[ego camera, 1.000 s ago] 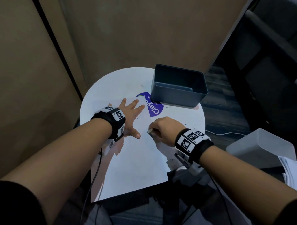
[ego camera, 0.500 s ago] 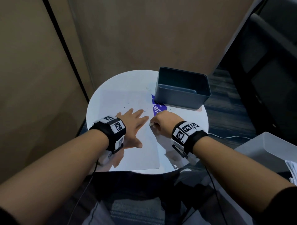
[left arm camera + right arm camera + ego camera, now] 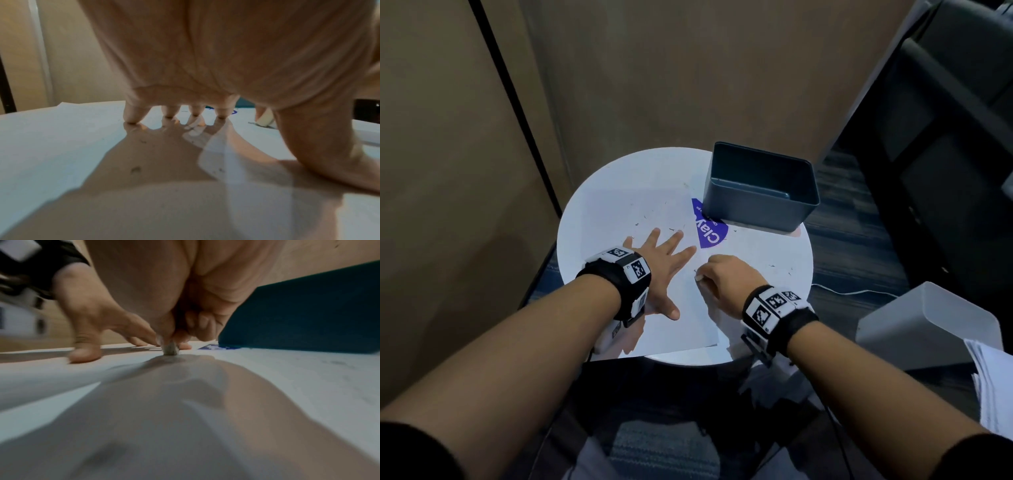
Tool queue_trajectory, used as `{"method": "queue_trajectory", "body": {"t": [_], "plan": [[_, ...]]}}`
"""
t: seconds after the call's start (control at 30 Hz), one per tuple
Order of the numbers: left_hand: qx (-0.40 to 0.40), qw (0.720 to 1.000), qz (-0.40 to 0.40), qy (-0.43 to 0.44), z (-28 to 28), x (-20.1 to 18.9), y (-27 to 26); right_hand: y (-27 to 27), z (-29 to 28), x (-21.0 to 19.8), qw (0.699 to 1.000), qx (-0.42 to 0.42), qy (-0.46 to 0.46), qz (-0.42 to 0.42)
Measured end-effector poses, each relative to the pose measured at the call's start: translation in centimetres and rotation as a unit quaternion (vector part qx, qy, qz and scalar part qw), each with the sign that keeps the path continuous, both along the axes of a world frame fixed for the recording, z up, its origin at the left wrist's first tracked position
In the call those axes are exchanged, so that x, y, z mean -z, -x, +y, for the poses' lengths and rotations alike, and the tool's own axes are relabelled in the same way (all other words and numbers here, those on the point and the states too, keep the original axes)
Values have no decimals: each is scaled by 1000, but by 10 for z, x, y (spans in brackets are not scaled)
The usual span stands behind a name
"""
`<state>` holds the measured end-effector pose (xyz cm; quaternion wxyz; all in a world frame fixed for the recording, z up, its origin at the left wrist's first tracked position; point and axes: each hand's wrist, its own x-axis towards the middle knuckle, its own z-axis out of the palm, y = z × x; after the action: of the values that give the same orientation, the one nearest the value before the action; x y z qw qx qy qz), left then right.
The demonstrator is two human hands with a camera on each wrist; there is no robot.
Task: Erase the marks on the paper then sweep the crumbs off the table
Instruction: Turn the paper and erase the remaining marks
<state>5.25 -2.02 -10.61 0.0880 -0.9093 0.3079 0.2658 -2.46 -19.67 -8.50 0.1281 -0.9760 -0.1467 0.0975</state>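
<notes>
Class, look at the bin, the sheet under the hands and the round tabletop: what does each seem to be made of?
Bin: likely moulded plastic, matte dark teal, with rounded corners and thin walls.
Sheet: paper, matte white, thin and flat with a crisp edge.
Tabletop: smooth white, perhaps laminate; its slight sheen mirrors the fingers.

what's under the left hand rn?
The left hand lies spread flat on the white paper, which lies on the round table. Dark crumbs dot the paper around it. Whatever lies beneath the palm is covered.
</notes>
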Motion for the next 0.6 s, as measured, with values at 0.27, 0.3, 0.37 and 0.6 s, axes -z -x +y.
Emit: {"method": "queue_trajectory", "body": {"t": [0.27,0.3,0.37,0.6], "plan": [[-4,1000,-18,7,-2,5,6,0,-6,-16,999,-8,18,32],[-3,1000,-21,10,-3,5,5,-5,-6,-15,1000,0,17,17],[-5,1000,-22,12,-2,4,4,-5,-4,-11,1000,-2,22,14],[-7,1000,-11,9,1,13,4,41,-7,-8,992,-46,22,113]]}}
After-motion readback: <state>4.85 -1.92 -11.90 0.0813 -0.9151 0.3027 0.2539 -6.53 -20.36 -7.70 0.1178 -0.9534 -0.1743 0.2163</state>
